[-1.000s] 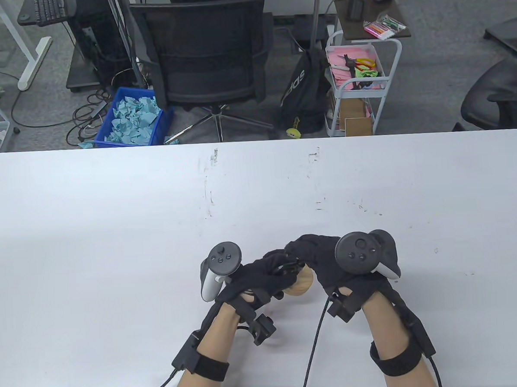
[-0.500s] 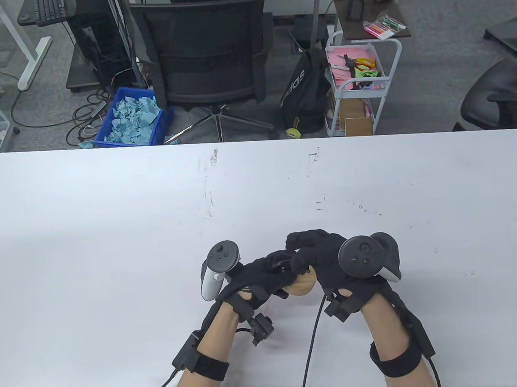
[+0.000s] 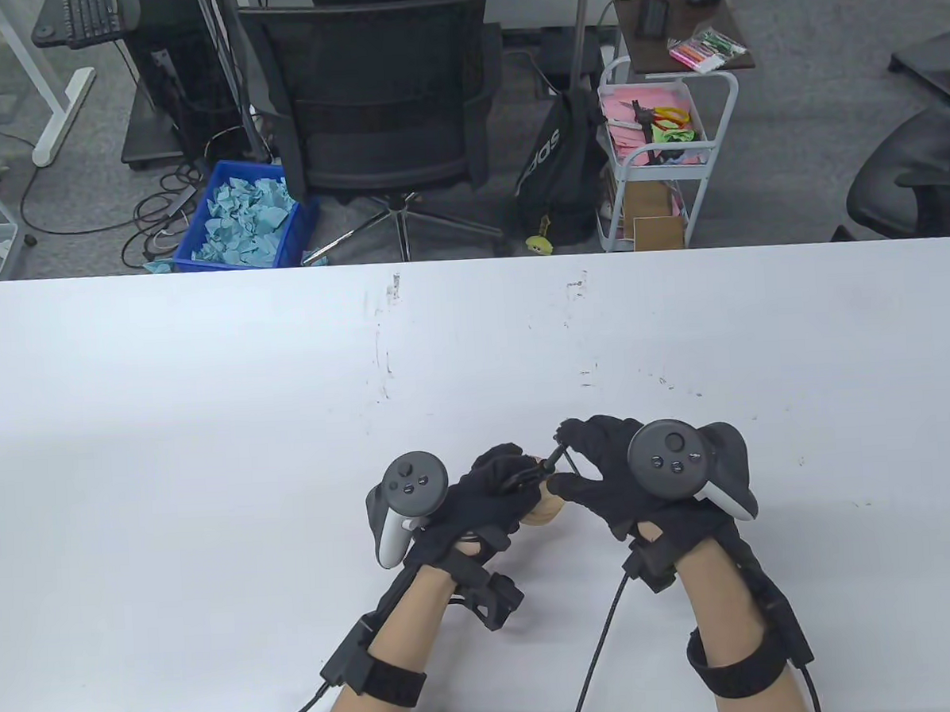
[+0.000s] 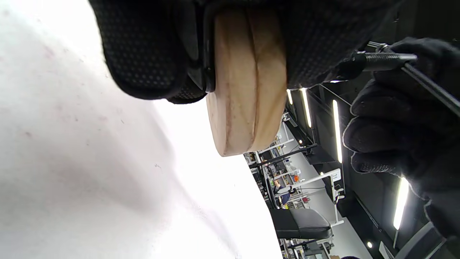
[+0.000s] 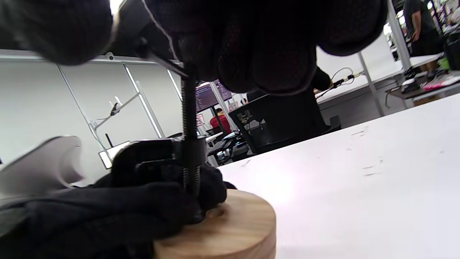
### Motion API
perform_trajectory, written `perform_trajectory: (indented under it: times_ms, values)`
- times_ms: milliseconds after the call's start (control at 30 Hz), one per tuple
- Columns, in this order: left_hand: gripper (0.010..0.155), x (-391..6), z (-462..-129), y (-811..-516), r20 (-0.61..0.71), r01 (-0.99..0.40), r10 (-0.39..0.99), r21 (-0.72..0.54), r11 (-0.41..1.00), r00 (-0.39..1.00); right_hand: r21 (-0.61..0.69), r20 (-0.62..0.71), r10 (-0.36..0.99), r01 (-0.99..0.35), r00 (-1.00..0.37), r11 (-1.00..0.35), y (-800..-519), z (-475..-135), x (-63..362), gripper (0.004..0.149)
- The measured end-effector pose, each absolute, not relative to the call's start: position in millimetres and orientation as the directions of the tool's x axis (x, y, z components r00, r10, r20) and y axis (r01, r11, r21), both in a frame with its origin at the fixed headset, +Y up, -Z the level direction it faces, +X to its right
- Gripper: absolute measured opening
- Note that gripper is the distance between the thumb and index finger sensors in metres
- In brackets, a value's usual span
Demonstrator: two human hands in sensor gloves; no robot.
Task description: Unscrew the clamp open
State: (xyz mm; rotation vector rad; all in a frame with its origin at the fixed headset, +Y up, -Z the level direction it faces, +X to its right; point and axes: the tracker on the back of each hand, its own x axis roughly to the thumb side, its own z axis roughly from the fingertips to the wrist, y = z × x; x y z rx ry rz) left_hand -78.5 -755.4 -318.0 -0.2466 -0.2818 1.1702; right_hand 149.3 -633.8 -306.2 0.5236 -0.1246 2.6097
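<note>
**Wood disc clamped, screw bar pinched for the next turn**

Wood is what the clamp (image 5: 158, 158) bites on: a round wooden disc (image 4: 244, 90) held near the table view's 6 o'clock edge, just above the white tabletop (image 3: 208, 426). The left hand (image 3: 482, 499) wraps disc and black clamp frame together, fingers curled tight around both. At its 2 o'clock, touching distance away, the right hand (image 3: 608, 476) pinches the thin cross-bar (image 3: 556, 457) at the screw's head between thumb and fingers. The threaded screw (image 5: 189, 118) runs straight from those fingers down through the frame to the disc face, so its long axis points from right hand to left. Loosening likely means twisting about that axis while the left hand resists.
</note>
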Motion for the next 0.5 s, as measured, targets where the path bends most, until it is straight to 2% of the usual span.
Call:
perform_trajectory:
  times_ms: [100,233,400,500]
  values:
    - [0.044,-78,-318,-756,0.066,-0.878,0.945,-0.353,0.323,0.321,-0.014,0.403,0.410,-0.453,-0.818,-0.891,-632,-305,148,0.058]
    - [0.044,-74,-320,-757,0.090,-0.847,0.963,-0.460,0.267,0.255,-0.016,0.444,0.440,-0.498,-0.781,-0.867,-632,-305,148,0.045]
    - [0.044,-63,-319,-762,0.070,-0.788,0.979,-0.585,0.194,0.190,-0.013,0.473,0.442,-0.508,-0.762,-0.861,-630,-304,150,0.040]
    - [0.044,-64,-318,-762,0.061,-0.807,0.979,-0.558,0.194,0.193,-0.025,0.472,0.441,-0.511,-0.764,-0.859,-630,-305,152,0.040]
